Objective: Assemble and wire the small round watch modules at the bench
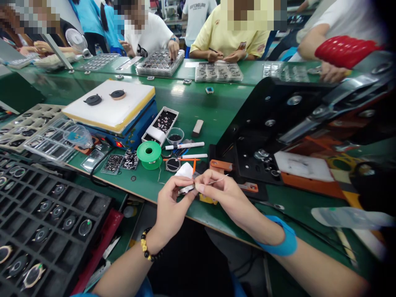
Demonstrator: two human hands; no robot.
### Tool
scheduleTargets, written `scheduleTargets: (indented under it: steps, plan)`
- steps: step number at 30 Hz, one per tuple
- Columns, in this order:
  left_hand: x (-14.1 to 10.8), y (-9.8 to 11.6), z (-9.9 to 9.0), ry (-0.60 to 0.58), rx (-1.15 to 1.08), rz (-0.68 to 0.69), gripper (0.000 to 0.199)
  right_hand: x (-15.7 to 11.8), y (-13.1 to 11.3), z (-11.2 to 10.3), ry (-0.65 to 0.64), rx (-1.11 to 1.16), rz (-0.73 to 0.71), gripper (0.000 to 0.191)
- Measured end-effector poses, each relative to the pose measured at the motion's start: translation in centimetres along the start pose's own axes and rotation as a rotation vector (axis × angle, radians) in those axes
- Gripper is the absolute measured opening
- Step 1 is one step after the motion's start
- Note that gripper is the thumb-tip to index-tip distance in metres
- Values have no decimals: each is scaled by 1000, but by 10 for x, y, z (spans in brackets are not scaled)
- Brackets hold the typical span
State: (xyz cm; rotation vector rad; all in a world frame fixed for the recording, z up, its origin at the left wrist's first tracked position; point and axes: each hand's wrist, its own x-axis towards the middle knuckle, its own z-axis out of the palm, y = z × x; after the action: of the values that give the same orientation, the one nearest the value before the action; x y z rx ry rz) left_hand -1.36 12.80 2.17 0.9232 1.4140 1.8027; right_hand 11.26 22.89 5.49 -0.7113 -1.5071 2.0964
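Note:
My left hand (pixel 173 204) is closed around the edge of a small silver watch case (pixel 186 189), thumb below and fingers above. Pinched in my right hand (pixel 227 196), right against the case, is a thin pale strand (pixel 218 180) whose end sticks out past the fingers. What the right fingertips touch on the case is hidden. Just behind my hands lie a white piece of paper or cloth (pixel 185 170) and a round dark watch part (pixel 173 165). A green spool (pixel 149 155) with a loose thread stands to the left.
A black lever press (pixel 247 136) with a red grip rises at right. A blue heating box with a white top (pixel 108 103) stands left. Below it is a black compartment tray (pixel 52 222) of watches. Pens (pixel 185 145) and a parts box (pixel 162 123) lie between. Co-workers sit opposite.

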Motion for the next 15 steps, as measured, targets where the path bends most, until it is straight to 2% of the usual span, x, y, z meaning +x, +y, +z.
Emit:
scheduleTargets:
  steps: [15]
  plan:
    - [-1, 0, 1, -4, 0, -5, 12, 1, 1, -2, 0, 12, 21, 37]
